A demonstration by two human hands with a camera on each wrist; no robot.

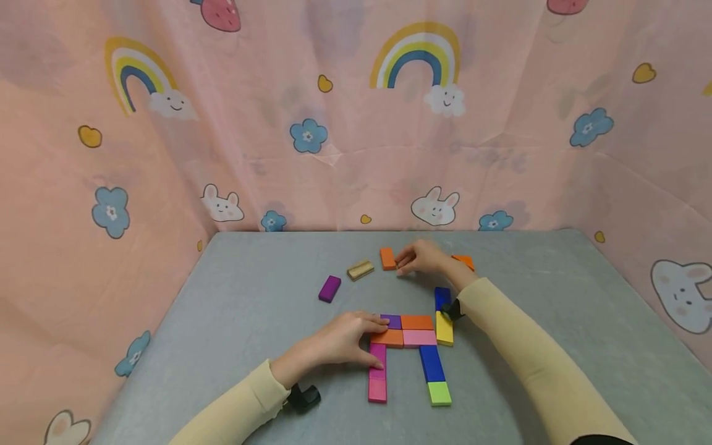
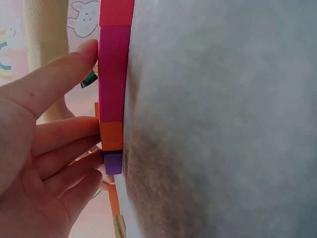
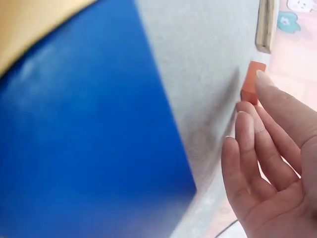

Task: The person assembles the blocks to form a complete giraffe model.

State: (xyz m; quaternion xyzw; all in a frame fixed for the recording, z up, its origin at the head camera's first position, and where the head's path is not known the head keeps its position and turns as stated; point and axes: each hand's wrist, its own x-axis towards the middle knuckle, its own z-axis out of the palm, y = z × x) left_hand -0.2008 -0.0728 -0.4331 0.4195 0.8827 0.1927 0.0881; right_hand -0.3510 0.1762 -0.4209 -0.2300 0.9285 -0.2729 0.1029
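Flat coloured blocks lie on the table in a joined figure. My left hand [image 1: 347, 339] rests on its left side, fingertips over the purple block [image 1: 394, 322] and the orange block [image 1: 389, 337], thumb on the magenta block [image 1: 377, 353]. A pink block [image 1: 419, 337] and another orange block [image 1: 416, 322] adjoin these. Farther back, my right hand [image 1: 425, 258] is beside a separate orange block [image 1: 387, 259]. In the right wrist view, the thumb overlaps that orange block [image 3: 251, 82]; the other fingers are loosely bent and look empty. Whether the thumb touches it cannot be told.
A tan wooden block [image 1: 360, 270] and a loose purple block [image 1: 330, 288] lie at the back left. Another orange piece [image 1: 464, 261] shows behind the right wrist. Blue [image 1: 442, 298] and yellow [image 1: 444, 329] blocks lie under the right forearm. A patterned pink curtain [image 1: 356, 173] bounds the table.
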